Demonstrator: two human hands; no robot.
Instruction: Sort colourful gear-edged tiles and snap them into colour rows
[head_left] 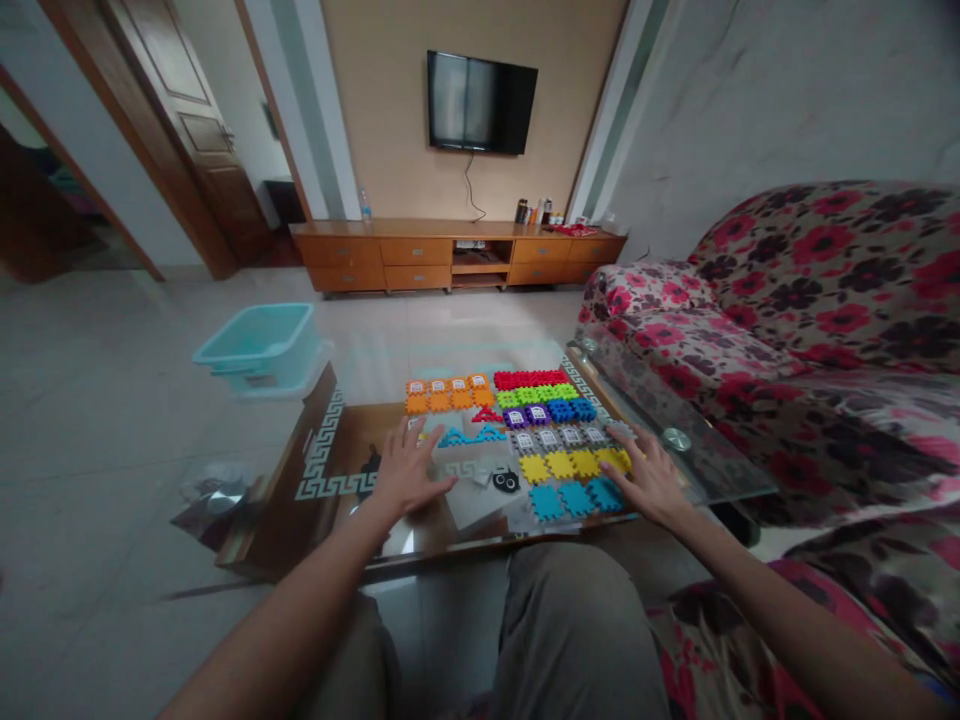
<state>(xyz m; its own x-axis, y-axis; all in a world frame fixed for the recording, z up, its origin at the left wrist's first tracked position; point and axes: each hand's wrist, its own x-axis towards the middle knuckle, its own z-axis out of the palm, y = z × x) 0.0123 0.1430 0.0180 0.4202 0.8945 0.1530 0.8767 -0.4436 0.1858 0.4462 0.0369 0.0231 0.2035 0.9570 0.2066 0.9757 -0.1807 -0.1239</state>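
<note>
My left hand [411, 468] is spread over the glass table top, thumb apart from the fingers. A small piece with a white label shows at its fingertips; whether they touch is unclear. Just right of it lie light-blue curved pieces [471, 436] and a red piece [487, 414]. My right hand [651, 478] is open at the right end of the rows of interlocking toy tiles. Its fingers reach over the grey tiles [571, 436] and yellow tiles [559, 464], partly covering the end ones. Blue square tiles [576, 498] lie nearest me, below the thumb.
Orange tiles [439, 402], red tiles [531, 379], green tiles [536, 395] and purple tiles [525, 416] fill the farther rows. A turquoise tub [259, 345] stands on the floor beyond the table's left. A flowered sofa [757, 300] borders the right side; a TV cabinet [416, 262] stands ahead.
</note>
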